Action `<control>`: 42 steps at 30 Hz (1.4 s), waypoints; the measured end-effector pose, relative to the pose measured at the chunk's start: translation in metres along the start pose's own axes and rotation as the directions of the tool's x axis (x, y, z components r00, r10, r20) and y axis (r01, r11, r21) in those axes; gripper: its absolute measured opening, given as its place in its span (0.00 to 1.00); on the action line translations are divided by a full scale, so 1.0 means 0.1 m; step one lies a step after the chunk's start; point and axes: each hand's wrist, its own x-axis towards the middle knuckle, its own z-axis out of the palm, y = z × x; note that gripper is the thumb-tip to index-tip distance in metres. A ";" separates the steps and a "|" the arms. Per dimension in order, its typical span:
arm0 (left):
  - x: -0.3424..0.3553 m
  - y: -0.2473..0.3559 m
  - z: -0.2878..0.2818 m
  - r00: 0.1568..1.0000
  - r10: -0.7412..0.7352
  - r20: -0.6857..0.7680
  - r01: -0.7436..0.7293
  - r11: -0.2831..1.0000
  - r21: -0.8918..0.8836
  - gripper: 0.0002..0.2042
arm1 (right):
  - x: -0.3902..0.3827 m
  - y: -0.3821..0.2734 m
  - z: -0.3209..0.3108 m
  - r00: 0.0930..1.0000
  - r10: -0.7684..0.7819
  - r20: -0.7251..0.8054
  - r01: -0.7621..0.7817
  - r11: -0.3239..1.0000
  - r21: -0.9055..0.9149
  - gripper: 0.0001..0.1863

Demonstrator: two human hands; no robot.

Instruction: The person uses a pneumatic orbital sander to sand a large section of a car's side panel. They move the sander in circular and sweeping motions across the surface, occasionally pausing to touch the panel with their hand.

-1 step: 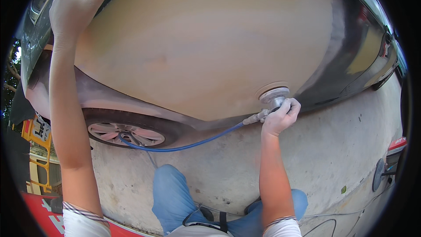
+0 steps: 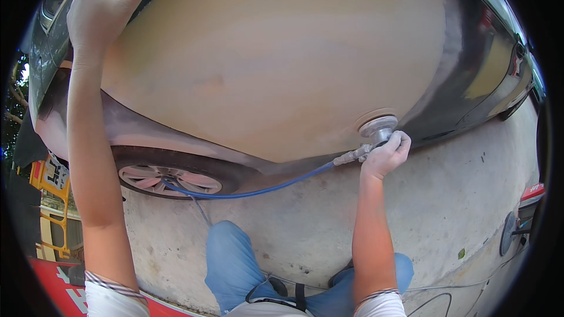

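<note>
My left hand [image 2: 106,9] grips the dark upper edge of a car body panel at the top left, fingers curled over it and dusted pale. A broad tan, matte patch [image 2: 276,53] covers most of the panel. My right hand [image 2: 388,152] holds a round pneumatic sander [image 2: 376,129], its pad against the lower right of that patch. A blue air hose [image 2: 270,185] runs left from the sander's fitting across a dusty alloy wheel [image 2: 167,179].
Concrete ground [image 2: 446,211] lies under my jean-clad knees [image 2: 226,243], with cables [image 2: 435,287] on it. A yellow barrier [image 2: 53,199] and red board [image 2: 56,282] are at left. A round dark object [image 2: 508,235] stands at right.
My right hand and the sander have moved a little to the right along the panel, drawing the hose with them. My left hand is almost in the same place.
</note>
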 end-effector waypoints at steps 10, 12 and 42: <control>-0.03 0.11 -0.10 0.997 0.030 0.067 -0.025 0.997 -0.074 0.39 | -1.07 0.62 0.00 0.951 -0.203 0.232 0.221 0.974 -0.053 0.06; -0.02 0.13 -0.10 0.997 -0.004 0.081 0.007 1.000 -0.030 0.37 | -0.87 0.61 0.01 0.990 0.009 0.144 -0.008 1.000 -0.011 0.06; -0.08 0.04 0.03 0.990 -0.071 -0.124 0.045 0.978 -0.203 0.34 | 0.50 0.37 -0.30 0.920 -0.369 0.134 0.383 0.920 -0.089 0.04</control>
